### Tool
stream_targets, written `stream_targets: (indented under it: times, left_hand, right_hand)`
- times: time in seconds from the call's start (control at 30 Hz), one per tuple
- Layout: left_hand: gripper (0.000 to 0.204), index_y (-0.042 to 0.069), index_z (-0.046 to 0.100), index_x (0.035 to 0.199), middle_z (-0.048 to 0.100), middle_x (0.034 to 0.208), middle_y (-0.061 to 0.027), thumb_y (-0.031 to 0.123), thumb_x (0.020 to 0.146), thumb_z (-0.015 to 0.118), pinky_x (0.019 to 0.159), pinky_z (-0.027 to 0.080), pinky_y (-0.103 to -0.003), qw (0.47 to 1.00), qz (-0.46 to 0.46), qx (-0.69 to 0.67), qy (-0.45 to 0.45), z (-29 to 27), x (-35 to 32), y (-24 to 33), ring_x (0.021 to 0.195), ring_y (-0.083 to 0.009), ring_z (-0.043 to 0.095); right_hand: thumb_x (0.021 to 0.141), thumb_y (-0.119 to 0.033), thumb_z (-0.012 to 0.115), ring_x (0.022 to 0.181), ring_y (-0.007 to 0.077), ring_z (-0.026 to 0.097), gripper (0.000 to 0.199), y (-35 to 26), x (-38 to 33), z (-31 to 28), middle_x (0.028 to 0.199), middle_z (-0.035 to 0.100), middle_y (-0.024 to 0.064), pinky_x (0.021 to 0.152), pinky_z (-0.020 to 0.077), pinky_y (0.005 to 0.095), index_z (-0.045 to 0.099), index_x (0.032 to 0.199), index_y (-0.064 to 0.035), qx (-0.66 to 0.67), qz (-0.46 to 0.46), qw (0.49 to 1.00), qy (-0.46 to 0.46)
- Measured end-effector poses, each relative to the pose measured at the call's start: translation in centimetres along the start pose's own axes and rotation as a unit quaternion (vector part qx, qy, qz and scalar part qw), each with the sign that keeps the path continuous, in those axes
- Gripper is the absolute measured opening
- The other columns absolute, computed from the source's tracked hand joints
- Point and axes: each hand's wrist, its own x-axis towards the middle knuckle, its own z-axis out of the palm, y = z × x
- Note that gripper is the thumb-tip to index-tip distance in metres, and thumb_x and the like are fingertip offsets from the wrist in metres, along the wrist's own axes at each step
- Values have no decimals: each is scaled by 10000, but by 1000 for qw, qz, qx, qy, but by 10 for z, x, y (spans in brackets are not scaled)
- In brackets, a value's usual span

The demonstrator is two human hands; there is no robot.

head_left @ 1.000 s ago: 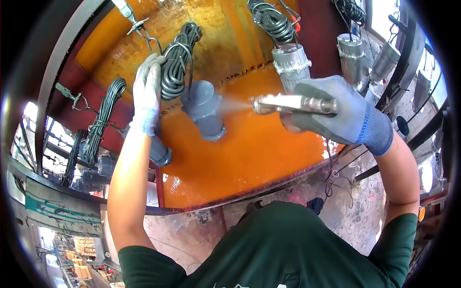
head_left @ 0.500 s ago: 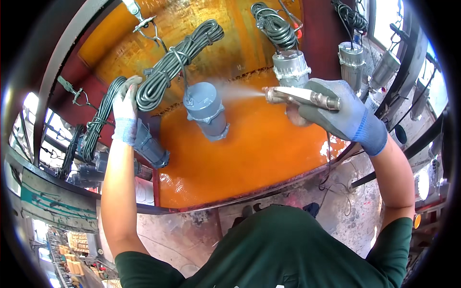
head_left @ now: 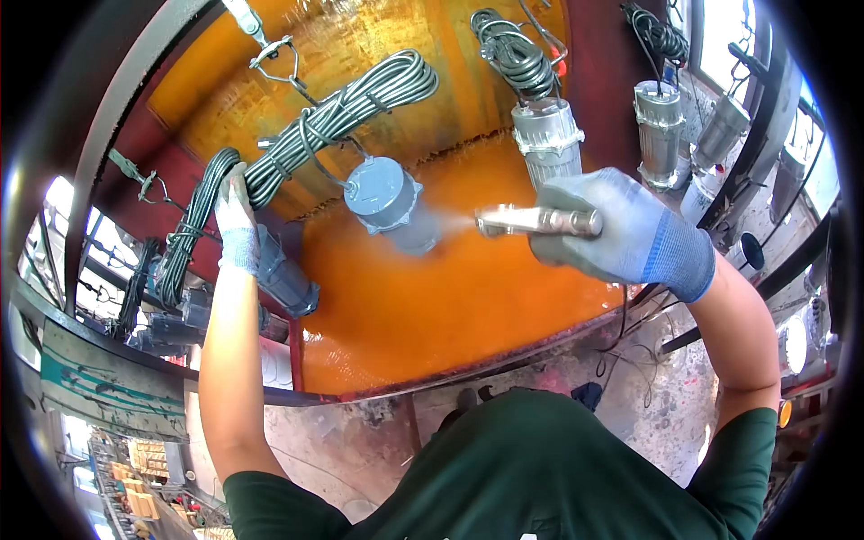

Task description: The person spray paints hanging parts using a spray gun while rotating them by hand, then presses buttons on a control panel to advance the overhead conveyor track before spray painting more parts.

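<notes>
spray gun [head_left: 538, 221]: metallic, level, spraying | pump [head_left: 389, 202]: grey, hanging tilted; cable coil [head_left: 346, 112] above

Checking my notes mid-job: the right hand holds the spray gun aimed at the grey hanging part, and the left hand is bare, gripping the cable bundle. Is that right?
Not quite. The head view shows the left hand wearing a light glove, not bare. The rest stands: it grips the cable bundle, and the right hand aims the spray gun at the grey hanging part.

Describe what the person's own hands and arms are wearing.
Both hands wear grey knit work gloves: the left hand a speckled grey one, the right hand a grey one with a blue band at the cuff. The forearms are bare, and short dark green sleeves cover the upper arms.
</notes>
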Motion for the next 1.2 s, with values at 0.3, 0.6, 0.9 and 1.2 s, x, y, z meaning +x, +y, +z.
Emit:
stream_targets:
  times: [0.3, 0.6, 0.9, 1.2]
  left_hand:
    - [512, 20, 681, 1398, 699, 1305, -136, 411, 1141, 474, 1031, 482, -338, 999, 10, -23, 22, 0, -3, -17, 1165, -224, 643]
    - [531, -22, 683, 1346, 712, 1327, -201, 409, 1155, 440, 1085, 477, -397, 998, -10, -25, 52, 0, -22, 11, 1232, -309, 669]
    - [583, 13, 562, 1516, 640, 1443, -141, 454, 1144, 478, 1104, 477, -353, 988, -77, -132, 21, -1, -2, -13, 1295, -247, 610]
    - [657, -28, 300, 1649, 395, 1648, -181, 226, 1116, 588, 1213, 370, -373, 964, -79, -212, 137, 22, -9, 3, 1445, -257, 462]
  right_hand:
    - [943, -270, 786, 770, 313, 721, 270, 6, -6, 8, 812, 699, 152, 727, 567, 418, 651, 1003, -44, -14, -57, 996, -68]
    - [973, -143, 767, 796, 95, 650, 198, 39, -37, 81, 852, 704, 11, 736, 535, 290, 711, 1113, -13, 390, 176, 892, 147]
    - [1011, -156, 723, 713, 23, 583, 264, 60, -43, 96, 904, 701, -3, 619, 480, 207, 711, 1226, -4, 433, 176, 866, 177]
    - [982, -159, 748, 779, 133, 672, 184, 48, -13, 51, 843, 722, 90, 724, 546, 324, 711, 1075, -4, 264, 75, 953, 125]
